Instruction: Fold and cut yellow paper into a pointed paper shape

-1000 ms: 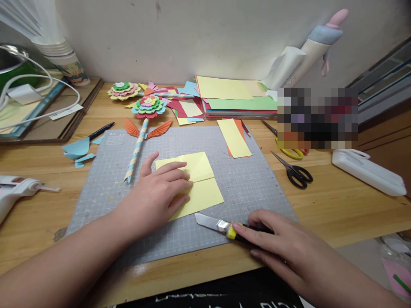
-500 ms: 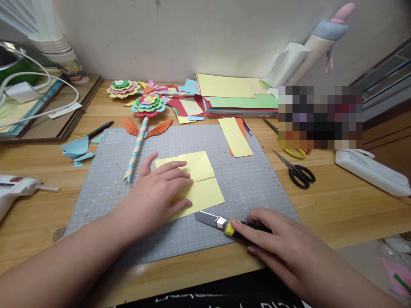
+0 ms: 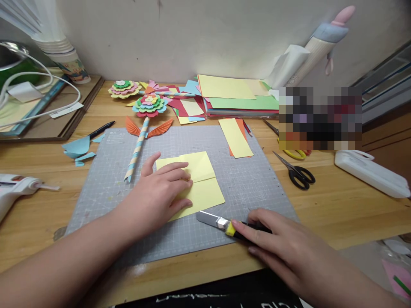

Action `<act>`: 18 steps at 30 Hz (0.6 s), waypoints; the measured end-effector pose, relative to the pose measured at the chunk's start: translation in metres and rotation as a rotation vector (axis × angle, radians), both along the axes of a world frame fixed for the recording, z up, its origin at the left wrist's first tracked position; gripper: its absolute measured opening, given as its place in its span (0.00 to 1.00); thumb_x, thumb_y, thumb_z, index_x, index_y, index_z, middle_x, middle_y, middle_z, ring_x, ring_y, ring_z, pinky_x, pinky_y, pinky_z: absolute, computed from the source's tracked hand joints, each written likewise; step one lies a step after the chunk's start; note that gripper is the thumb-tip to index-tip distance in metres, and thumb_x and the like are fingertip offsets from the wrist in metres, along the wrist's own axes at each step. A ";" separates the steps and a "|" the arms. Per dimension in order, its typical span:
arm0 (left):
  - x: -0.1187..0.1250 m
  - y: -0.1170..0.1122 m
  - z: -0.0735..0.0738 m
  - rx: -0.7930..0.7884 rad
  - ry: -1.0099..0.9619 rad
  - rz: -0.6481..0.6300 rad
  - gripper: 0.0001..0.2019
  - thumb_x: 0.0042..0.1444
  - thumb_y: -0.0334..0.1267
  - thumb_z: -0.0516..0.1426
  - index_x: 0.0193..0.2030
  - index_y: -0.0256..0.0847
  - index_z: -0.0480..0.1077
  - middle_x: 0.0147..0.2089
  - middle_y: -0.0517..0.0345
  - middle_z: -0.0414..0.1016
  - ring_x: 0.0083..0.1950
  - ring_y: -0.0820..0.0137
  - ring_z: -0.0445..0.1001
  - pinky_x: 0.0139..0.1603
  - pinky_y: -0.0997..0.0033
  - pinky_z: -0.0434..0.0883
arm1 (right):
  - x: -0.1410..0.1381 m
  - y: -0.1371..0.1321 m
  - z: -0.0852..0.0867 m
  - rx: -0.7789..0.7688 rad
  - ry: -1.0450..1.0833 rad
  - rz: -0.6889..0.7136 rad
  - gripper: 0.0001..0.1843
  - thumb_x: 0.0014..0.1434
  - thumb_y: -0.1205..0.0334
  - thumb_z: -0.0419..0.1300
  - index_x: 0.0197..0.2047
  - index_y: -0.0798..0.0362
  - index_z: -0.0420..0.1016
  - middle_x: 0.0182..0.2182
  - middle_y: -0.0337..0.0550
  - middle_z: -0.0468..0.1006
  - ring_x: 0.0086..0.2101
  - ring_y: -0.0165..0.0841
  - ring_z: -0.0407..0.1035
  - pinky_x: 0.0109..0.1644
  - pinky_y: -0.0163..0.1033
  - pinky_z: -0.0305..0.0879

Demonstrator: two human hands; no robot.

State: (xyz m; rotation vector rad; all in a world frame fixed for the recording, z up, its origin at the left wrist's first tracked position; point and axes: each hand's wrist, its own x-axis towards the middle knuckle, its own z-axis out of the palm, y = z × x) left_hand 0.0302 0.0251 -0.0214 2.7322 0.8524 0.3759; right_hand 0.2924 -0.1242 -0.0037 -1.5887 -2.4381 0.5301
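Note:
Yellow paper [image 3: 205, 192], creased and partly slit, lies flat on the grey cutting mat [image 3: 250, 184]. My left hand [image 3: 163, 186] rests on its left part with the fingers spread, hiding some of it. In my right hand [image 3: 272, 235] is a utility knife [image 3: 229, 226] with a black and yellow handle. Its blade is out and lies low over the mat, just below the paper's lower edge. A paper flower [image 3: 149, 105] with a striped stem and orange pleated leaves lies beyond my left hand.
Black-handled scissors [image 3: 298, 176] lie right of the mat. Yellow and orange strips [image 3: 236, 137] sit at its far edge, near stacked coloured paper [image 3: 237, 102]. A white glue gun [image 3: 19, 190] is at the left, near blue scraps [image 3: 77, 147] and a black pen [image 3: 102, 130].
Almost nothing differs. Both hands, the paper and the utility knife keep their places; the view has shifted very slightly.

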 end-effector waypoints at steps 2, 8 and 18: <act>0.000 0.000 -0.001 -0.001 0.003 -0.001 0.06 0.57 0.42 0.62 0.40 0.48 0.71 0.48 0.66 0.80 0.63 0.59 0.70 0.70 0.48 0.31 | 0.000 0.001 0.000 -0.011 0.000 -0.003 0.25 0.64 0.68 0.51 0.62 0.44 0.68 0.43 0.50 0.76 0.36 0.38 0.72 0.34 0.40 0.72; -0.001 0.000 -0.003 0.036 -0.008 -0.017 0.05 0.59 0.40 0.60 0.42 0.47 0.72 0.50 0.60 0.80 0.62 0.59 0.70 0.71 0.46 0.32 | -0.001 0.001 -0.001 0.009 0.026 -0.012 0.26 0.63 0.68 0.52 0.63 0.42 0.68 0.42 0.48 0.76 0.35 0.36 0.72 0.34 0.39 0.71; -0.001 0.000 -0.002 0.011 -0.015 -0.010 0.06 0.57 0.41 0.62 0.41 0.47 0.72 0.49 0.63 0.80 0.62 0.59 0.70 0.71 0.48 0.32 | -0.014 -0.017 -0.014 0.119 -0.105 0.036 0.21 0.68 0.62 0.47 0.63 0.49 0.66 0.35 0.46 0.75 0.22 0.32 0.70 0.22 0.37 0.66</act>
